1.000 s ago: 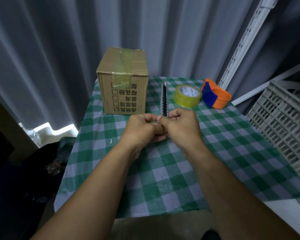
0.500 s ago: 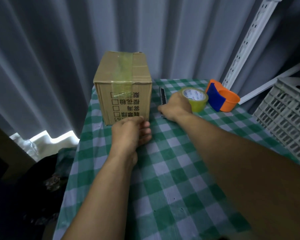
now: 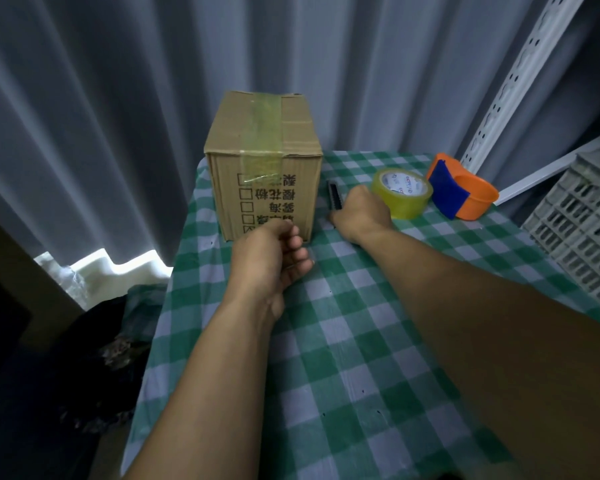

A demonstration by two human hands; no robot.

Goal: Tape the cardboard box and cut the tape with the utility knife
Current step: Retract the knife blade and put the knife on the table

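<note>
Right hand [image 3: 359,213] lies on the utility knife [image 3: 334,195] — fingers curled over its near end, blade end poking out at 11 o'clock; whether they clamp it or just rest there I cannot tell. Left hand [image 3: 269,263] is loosely curled, holding nothing visible, just in front of the cardboard box [image 3: 264,161]. The box is taped across the top and sits at 10 o'clock from the right hand on the checked tablecloth [image 3: 343,341] — tape roll [image 3: 402,192] at 2 o'clock.

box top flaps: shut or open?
Shut. The cardboard box stands upright with its top flaps flat, and a yellowish tape strip runs across the top seam and down the front face.
</note>
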